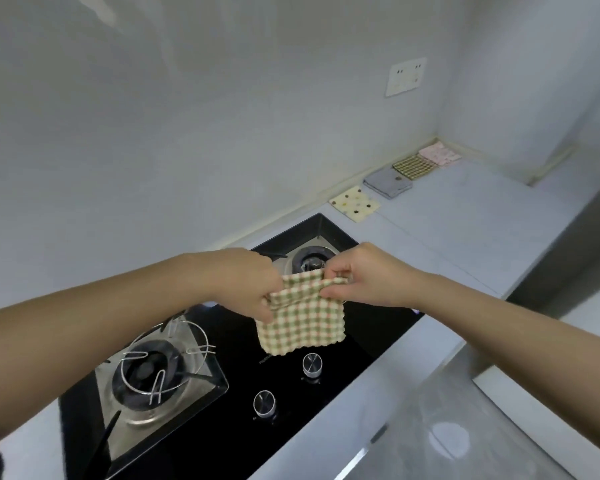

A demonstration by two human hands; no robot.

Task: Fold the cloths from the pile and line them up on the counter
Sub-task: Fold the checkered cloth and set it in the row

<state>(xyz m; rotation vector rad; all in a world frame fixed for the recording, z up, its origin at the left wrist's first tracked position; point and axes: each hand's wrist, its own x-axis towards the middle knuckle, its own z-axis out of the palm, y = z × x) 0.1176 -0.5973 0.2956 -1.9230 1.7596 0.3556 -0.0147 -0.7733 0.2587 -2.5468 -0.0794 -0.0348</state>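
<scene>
Left hand and right hand both up in the air over the hob, close together, each pinching a top corner of the green-and-cream checked cloth. Left fingers curled round the cloth's upper left edge, fabric bunched there; right thumb and forefinger nip the upper right corner, a short bit of hem sticking out past the fingertips. Cloth hangs down from the two grips, looks doubled over, lower edge free and wavy, not touching anything below.

Under the cloth: black glass gas hob set in the grey counter. Near-left burner with wire pan support on a steel plate, far burner partly hidden behind the hands. Two round metal knobs at the hob's near edge, one just below the cloth's hem, the other nearer and to the left.

Far right, along the wall edge of the counter, four folded cloths in a row: cream polka-dot cloth nearest the hob, then grey cloth, dark-checked yellow cloth, pink cloth at the corner. Grey, checked and pink touch or overlap slightly; dotted one sits just apart.

White wall socket on the wall above the row
</scene>
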